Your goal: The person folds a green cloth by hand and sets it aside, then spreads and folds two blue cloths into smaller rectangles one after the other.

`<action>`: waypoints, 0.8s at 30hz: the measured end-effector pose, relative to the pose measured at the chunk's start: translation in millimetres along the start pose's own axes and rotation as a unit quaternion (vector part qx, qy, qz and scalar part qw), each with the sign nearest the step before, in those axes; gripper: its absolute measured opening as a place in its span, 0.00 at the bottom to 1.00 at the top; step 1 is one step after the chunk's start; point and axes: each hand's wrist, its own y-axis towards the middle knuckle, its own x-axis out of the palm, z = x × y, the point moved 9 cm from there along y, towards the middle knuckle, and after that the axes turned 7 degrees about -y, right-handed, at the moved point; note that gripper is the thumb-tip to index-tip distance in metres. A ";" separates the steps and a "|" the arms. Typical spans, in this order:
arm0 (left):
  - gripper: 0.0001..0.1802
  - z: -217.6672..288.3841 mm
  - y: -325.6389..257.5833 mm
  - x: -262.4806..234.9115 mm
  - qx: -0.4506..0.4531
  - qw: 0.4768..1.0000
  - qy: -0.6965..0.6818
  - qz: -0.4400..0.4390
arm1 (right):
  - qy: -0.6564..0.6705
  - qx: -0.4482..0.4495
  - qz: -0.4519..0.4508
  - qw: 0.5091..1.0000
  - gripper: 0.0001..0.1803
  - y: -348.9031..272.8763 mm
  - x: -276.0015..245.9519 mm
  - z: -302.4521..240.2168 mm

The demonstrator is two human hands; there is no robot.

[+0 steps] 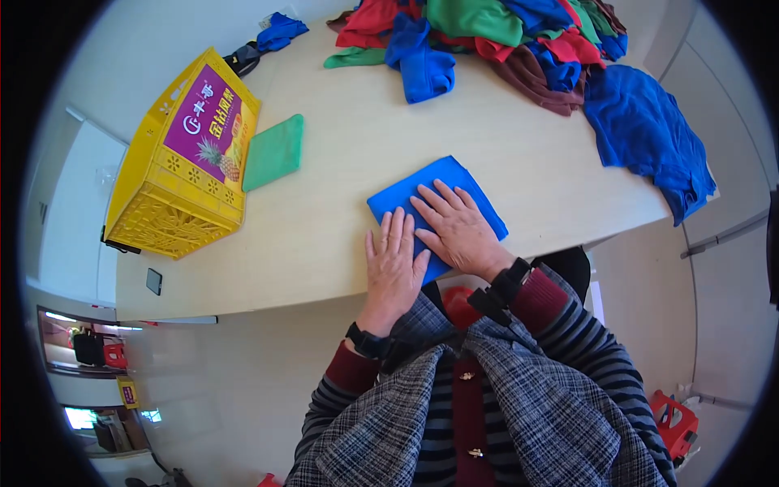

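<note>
A blue folded cloth (pixel 425 180) lies flat near the front edge of the table, its corners squared. My left hand (pixel 393 264) rests palm down on its left part, fingers stretched out. On the right part lies my right hand (pixel 459 229), also flat, with the fingers a little spread. Both palms press on the cloth and neither grips it. A green folded cloth (pixel 274 152) sits farther left, beside the yellow crate.
A yellow plastic crate (pixel 174 215) stands at the table's left. Across the far side is a heap of red, green, blue and brown garments (pixel 519 40). A blue garment (pixel 645 130) hangs over the right edge. A phone-like dark object (pixel 154 282) lies front left.
</note>
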 end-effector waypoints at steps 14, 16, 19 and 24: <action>0.37 -24.7 -59.8 -43.9 -0.033 0.966 -0.226 0.123 | -0.013 0.141 -0.016 0.990 0.36 -2.9 -1.8 35.5; 0.33 -57.8 -91.9 -10.4 -0.188 0.921 -0.342 -0.015 | -0.004 0.109 -0.018 0.994 0.36 -2.3 3.8 22.4; 0.30 -75.6 -128.5 18.9 -0.315 0.778 -0.540 -0.059 | 0.023 0.029 -0.021 0.999 0.36 -1.9 3.5 -10.0; 0.30 -64.0 -134.1 25.2 -0.350 0.455 -0.815 0.081 | 0.077 -0.072 -0.058 0.993 0.34 0.4 9.2 -66.5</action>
